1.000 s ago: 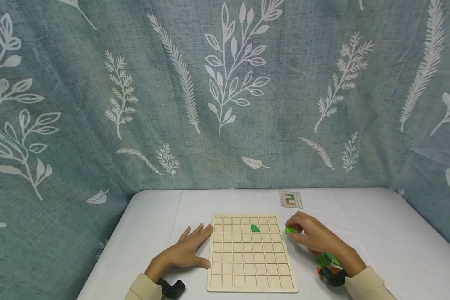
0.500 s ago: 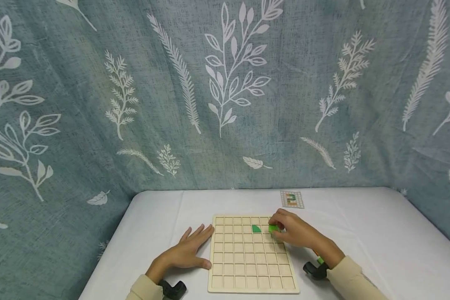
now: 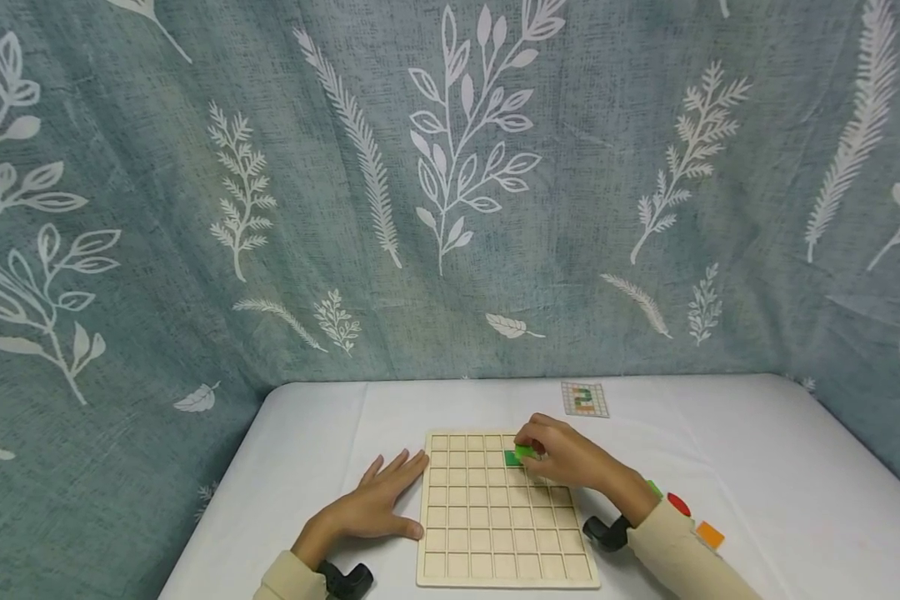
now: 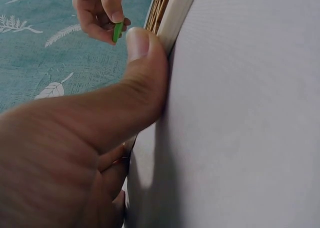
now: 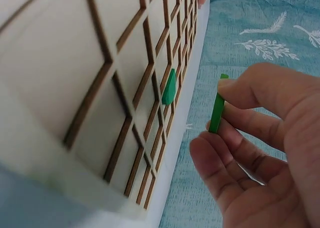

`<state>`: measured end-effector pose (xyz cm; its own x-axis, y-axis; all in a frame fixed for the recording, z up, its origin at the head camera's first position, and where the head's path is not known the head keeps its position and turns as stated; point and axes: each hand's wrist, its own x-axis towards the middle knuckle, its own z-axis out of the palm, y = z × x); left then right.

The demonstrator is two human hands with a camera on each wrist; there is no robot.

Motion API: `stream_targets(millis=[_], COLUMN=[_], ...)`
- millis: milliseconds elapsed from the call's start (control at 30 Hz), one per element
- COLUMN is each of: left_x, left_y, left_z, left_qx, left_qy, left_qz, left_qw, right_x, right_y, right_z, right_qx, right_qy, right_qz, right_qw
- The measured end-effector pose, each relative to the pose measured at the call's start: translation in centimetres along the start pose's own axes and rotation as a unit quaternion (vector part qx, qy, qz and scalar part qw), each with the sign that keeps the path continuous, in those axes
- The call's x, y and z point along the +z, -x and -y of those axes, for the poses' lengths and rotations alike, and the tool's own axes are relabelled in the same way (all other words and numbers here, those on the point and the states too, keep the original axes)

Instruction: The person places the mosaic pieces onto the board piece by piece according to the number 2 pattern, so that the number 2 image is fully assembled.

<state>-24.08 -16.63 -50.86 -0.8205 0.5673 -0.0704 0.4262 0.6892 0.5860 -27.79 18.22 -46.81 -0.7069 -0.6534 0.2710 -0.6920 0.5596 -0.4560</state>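
A light green flat tile [image 5: 218, 107] is pinched between the thumb and fingers of my right hand [image 3: 570, 452], held just above the wooden grid board [image 3: 480, 517]. In the right wrist view a gap shows between the tile and the board. A darker green piece [image 5: 169, 89] lies in a cell in the board's upper part, partly hidden by the right hand in the head view. My left hand [image 3: 371, 504] lies spread on the white table, its thumb [image 4: 140, 62] and fingertips touching the board's left edge.
Behind the board lies a small pattern card [image 3: 585, 399] with a grid and coloured shapes. Right of the board, partly behind the right forearm, are a red piece [image 3: 678, 504], an orange piece [image 3: 709, 534] and a green piece [image 3: 653, 488]. A patterned curtain [image 3: 450, 208] hangs behind the table.
My right hand has carried the light green tile leftward from beside the board to above it, close to the darker green piece. My left hand has stayed in place.
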Motion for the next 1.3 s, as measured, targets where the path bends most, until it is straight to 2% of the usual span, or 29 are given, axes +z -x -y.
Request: stream_targets(millis=[200, 433, 633, 1000, 1300], left_x=[0.0, 0.2, 0.3, 0.2, 0.1], left_y=[0.1, 0.0, -0.1, -0.1, 0.0], left_z=[0.0, 0.2, 0.4, 0.2, 0.3], left_qx=[-0.001, -0.003, -0.008, -0.011, -0.005], left_qy=[0.0, -0.001, -0.003, -0.014, -0.003], left_qz=[0.002, 0.005, 0.01, -0.003, -0.002], left_qw=[1.0, 1.0, 0.9999, 0.9998, 1.0], right_x=[0.7, 1.4, 1.9, 2.5, 3.2], right_y=[-0.9, -1.5, -1.9, -2.8, -3.2], right_z=[0.5, 0.7, 1.0, 1.0, 1.0], right_qx=[0.02, 0.016, 0.026, 0.031, 0.031], right_qy=[-0.004, 0.0, -0.005, -0.012, -0.005], right_qz=[-0.004, -0.012, 0.004, 0.023, 0.03], right_qw=[0.9998, 0.9998, 0.9996, 0.9992, 0.9991])
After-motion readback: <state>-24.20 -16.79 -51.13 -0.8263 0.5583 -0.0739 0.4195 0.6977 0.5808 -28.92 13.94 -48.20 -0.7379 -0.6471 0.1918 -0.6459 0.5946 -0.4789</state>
